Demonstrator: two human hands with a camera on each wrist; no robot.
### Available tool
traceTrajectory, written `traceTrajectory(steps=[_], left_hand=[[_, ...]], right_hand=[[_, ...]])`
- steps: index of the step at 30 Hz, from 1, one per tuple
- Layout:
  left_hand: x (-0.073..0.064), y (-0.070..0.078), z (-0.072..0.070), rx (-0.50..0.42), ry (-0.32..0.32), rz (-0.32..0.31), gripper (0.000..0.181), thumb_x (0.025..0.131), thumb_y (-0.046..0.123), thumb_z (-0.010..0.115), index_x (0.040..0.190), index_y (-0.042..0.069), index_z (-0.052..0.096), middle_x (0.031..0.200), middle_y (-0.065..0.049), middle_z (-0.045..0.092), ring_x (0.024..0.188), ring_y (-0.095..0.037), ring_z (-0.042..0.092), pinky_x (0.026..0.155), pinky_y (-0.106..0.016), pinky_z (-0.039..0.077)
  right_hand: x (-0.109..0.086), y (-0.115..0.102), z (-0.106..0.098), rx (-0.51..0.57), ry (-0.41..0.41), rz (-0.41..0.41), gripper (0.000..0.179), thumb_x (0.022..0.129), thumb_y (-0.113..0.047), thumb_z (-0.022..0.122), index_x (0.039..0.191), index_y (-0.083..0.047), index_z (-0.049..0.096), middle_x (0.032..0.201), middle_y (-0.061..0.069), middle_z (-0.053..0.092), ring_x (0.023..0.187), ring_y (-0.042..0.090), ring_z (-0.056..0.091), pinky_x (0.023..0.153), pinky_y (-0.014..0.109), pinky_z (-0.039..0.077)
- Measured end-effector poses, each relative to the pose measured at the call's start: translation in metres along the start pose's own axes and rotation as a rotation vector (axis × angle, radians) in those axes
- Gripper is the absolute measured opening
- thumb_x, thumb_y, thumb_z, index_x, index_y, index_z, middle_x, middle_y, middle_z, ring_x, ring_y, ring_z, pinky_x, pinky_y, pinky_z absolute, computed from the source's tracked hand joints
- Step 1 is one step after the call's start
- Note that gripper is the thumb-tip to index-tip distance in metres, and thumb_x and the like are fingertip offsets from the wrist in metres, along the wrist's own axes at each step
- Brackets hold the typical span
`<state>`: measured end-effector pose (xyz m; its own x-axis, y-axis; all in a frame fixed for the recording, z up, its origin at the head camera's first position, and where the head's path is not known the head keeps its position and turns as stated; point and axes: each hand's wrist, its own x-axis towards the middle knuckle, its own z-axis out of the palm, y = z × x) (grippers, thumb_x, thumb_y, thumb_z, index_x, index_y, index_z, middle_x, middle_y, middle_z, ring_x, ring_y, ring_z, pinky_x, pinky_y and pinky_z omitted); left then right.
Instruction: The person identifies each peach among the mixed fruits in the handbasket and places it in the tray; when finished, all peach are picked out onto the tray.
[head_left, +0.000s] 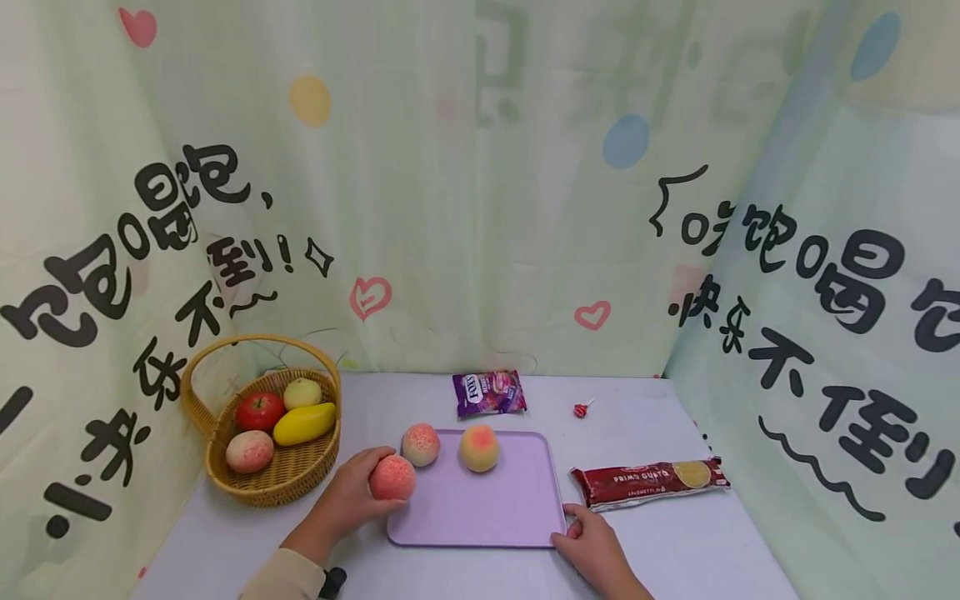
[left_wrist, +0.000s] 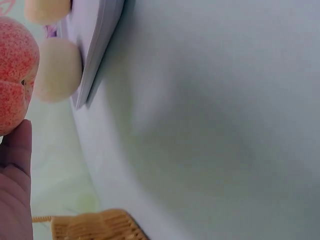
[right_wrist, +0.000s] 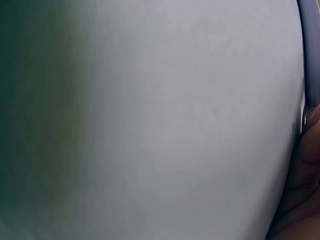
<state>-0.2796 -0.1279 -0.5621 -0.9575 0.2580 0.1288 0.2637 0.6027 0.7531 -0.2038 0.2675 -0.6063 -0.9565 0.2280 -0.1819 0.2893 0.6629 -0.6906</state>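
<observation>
At the near right corner, a right hand (head_left: pixel 596 550) grips a lilac tray (head_left: pixel 480 521); opposite, the left hand (head_left: pixel 348 496) clasps a red peach (head_left: pixel 392 477), bare tray to its right, a paler peach (head_left: pixel 421 445) and a yellow peach (head_left: pixel 479 448) just beyond. Only the left-wrist view reveals the held fruit's crease and dark pit.

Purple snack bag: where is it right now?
In the head view, the purple snack bag lies just beyond the far edge of the lilac tray, with the small red lollipop to its right.
</observation>
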Motion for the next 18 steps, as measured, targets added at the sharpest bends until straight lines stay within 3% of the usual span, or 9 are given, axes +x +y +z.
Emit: traceTrajectory(steps=[6,11,18], left_hand=[[0.002,0.0,0.013,-0.017,-0.029,0.027,0.079,0.07,0.025,0.096,0.137,0.01,0.059,0.136,-0.008,0.063,0.122,-0.027,0.062,0.102,-0.051,0.054],[0.002,0.002,0.018,-0.013,-0.066,0.004,0.08,0.07,0.029,0.096,0.138,0.011,0.059,0.137,-0.009,0.063,0.122,-0.029,0.063,0.103,-0.052,0.054],[0.001,-0.003,0.023,0.022,-0.102,0.036,0.075,0.071,0.032,0.095,0.133,0.01,0.06,0.13,-0.008,0.065,0.116,-0.025,0.064,0.101,-0.051,0.055]], right_hand=[[0.0,0.0,0.0,0.0,-0.006,-0.004,0.059,0.082,-0.02,0.083,0.131,0.006,0.063,0.07,0.003,0.053,0.066,0.017,0.047,0.062,0.028,0.043],[0.0,0.0,0.0,0.003,-0.004,-0.002,0.059,0.082,-0.019,0.083,0.131,0.006,0.063,0.07,0.004,0.053,0.065,0.017,0.047,0.063,0.028,0.043],[0.0,-0.001,0.0,0.009,-0.001,-0.005,0.058,0.082,-0.018,0.082,0.131,0.007,0.063,0.07,0.004,0.053,0.065,0.017,0.047,0.062,0.027,0.044]])
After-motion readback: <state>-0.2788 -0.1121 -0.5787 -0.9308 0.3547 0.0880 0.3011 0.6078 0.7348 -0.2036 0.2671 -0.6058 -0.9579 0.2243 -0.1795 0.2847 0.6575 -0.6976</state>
